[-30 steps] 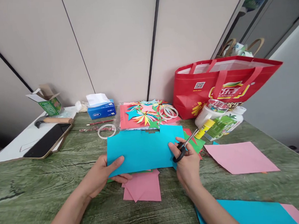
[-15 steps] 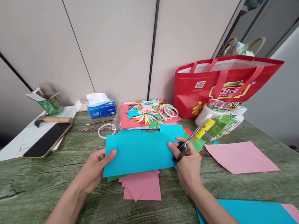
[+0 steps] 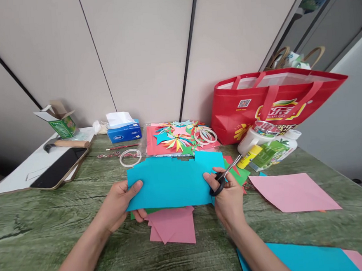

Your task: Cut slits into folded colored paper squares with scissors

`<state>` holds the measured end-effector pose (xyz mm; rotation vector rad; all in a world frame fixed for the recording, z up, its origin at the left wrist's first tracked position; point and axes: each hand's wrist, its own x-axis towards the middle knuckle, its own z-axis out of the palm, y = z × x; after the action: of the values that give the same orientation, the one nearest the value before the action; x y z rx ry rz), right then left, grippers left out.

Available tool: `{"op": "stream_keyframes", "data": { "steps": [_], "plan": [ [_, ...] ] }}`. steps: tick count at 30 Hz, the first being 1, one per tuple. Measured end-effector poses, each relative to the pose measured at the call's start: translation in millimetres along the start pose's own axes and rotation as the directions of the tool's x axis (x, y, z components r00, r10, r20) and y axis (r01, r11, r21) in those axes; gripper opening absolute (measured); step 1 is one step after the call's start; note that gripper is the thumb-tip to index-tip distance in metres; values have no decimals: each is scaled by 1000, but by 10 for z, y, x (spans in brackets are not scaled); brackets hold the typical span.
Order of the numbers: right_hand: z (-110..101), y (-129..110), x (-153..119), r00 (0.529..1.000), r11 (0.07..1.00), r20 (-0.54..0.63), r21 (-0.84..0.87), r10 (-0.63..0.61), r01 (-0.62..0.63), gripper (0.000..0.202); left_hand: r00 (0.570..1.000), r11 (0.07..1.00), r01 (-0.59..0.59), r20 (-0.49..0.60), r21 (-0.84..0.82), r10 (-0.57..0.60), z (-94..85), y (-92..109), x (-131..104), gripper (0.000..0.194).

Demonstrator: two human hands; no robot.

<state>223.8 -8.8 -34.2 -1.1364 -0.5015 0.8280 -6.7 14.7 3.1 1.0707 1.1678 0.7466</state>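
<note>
A wide blue sheet of paper (image 3: pixel 169 186) is held up between both hands, above the green wood-patterned table. My left hand (image 3: pixel 123 203) pinches its left edge, thumb on the front and fingertips showing below the lower edge. At the right edge, my right hand (image 3: pixel 226 192) grips the sheet and also holds black-handled scissors (image 3: pixel 218 183), whose blades point up and to the right. Pink paper pieces (image 3: pixel 178 228) lie under the sheet's lower edge, with a bit of green paper beside them. More blue paper shows behind the sheet's top edge.
Behind are paper stars (image 3: pixel 177 142), tape rolls (image 3: pixel 130 158) and a tissue box (image 3: pixel 124 132). A phone (image 3: pixel 59 168) and hammer (image 3: pixel 68 143) lie left. To the right are a red bag (image 3: pixel 229 115), glue stick (image 3: pixel 250 156), mug (image 3: pixel 252 141), pink sheet (image 3: pixel 296 191) and blue sheet (image 3: pixel 307 258).
The left fingers now show below the blue sheet's lower left edge, which has risen slightly. The sheet's upper left corner looks slanted. My right hand has hardly moved.
</note>
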Motion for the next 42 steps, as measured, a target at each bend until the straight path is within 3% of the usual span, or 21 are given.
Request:
{"op": "stream_keyframes", "data": {
  "steps": [2,5,8,10,12,14,15,17,24,35,42],
  "plan": [
    [-1,-19,-3,1000,999,-2,-38,-26,26,38,1000,1000,-9,-29,-9,9,2,7,3,32],
    [9,-63,-18,996,995,7,-42,-87,87,37,983,994,-92,-166,-51,82,-10,51,-5,30],
    [36,-117,-76,977,996,200,-44,-73,83,36,931,975,-204,-324,-86,166,-28,105,-26,29],
    [60,-146,-159,884,994,466,-108,51,0,35,893,959,-267,-398,-89,212,-24,126,-42,31],
    [82,-164,-263,704,977,682,-193,196,-86,35,867,951,-302,-434,-69,244,-3,133,-60,30],
    [97,-169,-358,560,958,778,-250,286,-142,33,861,951,-305,-439,-40,258,30,130,-85,28],
    [101,-168,-393,512,950,800,-271,313,-158,31,864,955,-297,-433,-31,255,46,126,-99,27],
    [100,-159,-429,459,938,818,-301,346,-170,29,876,959,-282,-414,-27,246,72,109,-125,26],
    [85,-125,-416,436,912,803,-329,407,-247,39,888,955,-296,-361,26,285,93,18,-140,26],
    [90,-126,-429,502,928,781,-304,373,-216,34,903,965,-219,-346,141,256,271,79,-195,20],
    [86,-122,-434,501,924,776,-319,383,-213,36,889,961,-221,-370,165,268,269,55,-198,21]
  ]
}}
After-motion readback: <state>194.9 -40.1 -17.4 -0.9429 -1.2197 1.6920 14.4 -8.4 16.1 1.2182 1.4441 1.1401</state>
